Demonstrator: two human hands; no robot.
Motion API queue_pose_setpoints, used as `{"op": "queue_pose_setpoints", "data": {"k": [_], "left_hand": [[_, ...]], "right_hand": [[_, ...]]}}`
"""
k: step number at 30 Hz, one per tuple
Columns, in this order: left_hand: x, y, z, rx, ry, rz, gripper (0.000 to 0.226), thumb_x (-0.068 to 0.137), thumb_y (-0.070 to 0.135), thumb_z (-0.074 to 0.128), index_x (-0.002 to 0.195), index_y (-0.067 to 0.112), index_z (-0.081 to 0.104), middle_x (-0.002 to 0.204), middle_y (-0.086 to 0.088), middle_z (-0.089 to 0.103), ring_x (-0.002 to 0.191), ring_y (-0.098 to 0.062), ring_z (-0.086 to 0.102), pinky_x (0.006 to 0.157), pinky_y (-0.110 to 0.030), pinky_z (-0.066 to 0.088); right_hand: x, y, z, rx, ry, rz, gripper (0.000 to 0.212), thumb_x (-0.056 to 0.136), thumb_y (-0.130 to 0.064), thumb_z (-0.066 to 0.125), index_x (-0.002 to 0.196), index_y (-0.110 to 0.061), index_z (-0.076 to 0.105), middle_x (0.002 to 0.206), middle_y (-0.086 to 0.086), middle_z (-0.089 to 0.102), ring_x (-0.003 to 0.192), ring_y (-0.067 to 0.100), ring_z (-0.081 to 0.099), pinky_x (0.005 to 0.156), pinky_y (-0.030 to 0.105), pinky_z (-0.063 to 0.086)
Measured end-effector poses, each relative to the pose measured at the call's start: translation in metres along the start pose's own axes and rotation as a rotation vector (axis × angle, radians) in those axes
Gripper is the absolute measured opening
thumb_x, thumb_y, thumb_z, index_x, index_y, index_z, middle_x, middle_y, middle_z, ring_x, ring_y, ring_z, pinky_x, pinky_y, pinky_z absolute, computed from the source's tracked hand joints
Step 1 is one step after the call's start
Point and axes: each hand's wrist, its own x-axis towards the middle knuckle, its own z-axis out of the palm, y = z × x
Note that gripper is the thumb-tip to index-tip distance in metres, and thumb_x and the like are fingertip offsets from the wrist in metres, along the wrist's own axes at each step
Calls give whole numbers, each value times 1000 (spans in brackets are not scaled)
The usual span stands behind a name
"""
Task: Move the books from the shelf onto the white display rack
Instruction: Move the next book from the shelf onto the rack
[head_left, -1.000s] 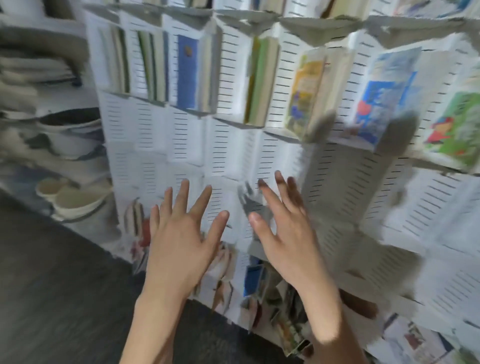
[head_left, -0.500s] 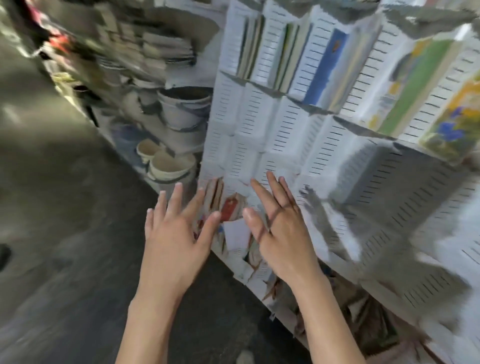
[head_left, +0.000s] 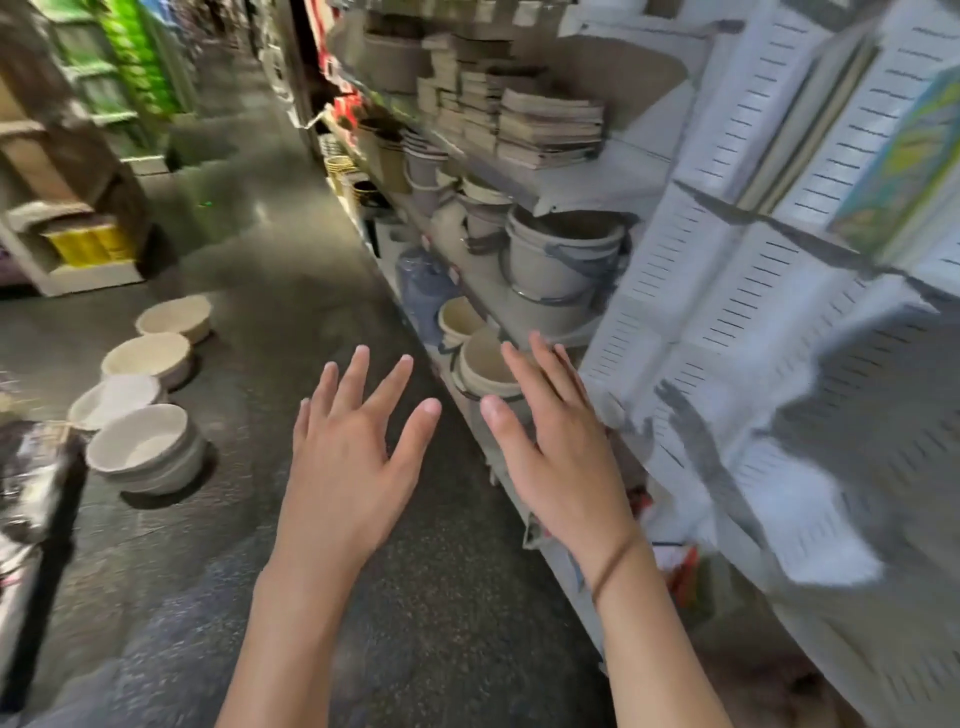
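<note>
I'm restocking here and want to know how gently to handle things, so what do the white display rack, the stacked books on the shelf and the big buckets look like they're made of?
White display rack: looks like thin painted sheet metal, matte, judging by its rows of punched slots; plastic is possible.
Stacked books: paper, with layered page edges and soft covers.
Buckets: likely plastic, smooth pale walls with a darker handle.

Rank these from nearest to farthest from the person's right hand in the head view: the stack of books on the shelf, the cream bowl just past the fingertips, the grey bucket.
From the right hand:
1. Cream bowl, low shelf, right behind the fingertips.
2. Grey bucket, one shelf up, beyond the bowl.
3. Stack of books, top shelf, farthest up and back.
</note>
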Motion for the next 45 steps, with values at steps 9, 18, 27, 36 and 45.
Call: {"op": "queue_pose_setpoints", "data": {"k": [9,18,27,36,45], "left_hand": [[122,-59,-12,-55,88,-94,73,88,77,17,152,45,32,166,10,12,153,-10,-1,124,-46,11],[261,-156,-15,-70,62,-91,76,85,77,14,152,45,31,166,10,11,153,-11,-2,123,-42,6],[435,-238,-59,12,65,15,80,84,79,11,153,42,30,166,5,14,154,-19,3,124,-49,12],[558,-294,-38,2,2,39,81,84,78,10,153,40,30,166,4,15,154,-19,4,123,-49,13],[732,-329,0,-1,10,79,84,84,79,10,153,36,32,165,1,18,154,-21,6,123,-49,14]], "right_hand": [[151,-16,64,12,-73,-93,77,87,-73,18,154,-37,29,165,-16,10,151,2,-1,120,28,10],[289,-34,158,-10,-70,-83,83,84,-73,18,153,-31,32,165,-10,12,152,7,0,124,35,10],[439,-79,231,6,52,-65,75,88,-73,24,153,-35,30,164,-10,15,151,6,1,123,36,14],[550,-61,290,3,50,-15,79,88,-77,23,154,-34,29,163,-13,16,152,8,4,123,41,17],[723,-21,344,56,74,-40,77,89,-72,25,155,-33,29,164,-11,16,151,7,2,121,33,11]]}}
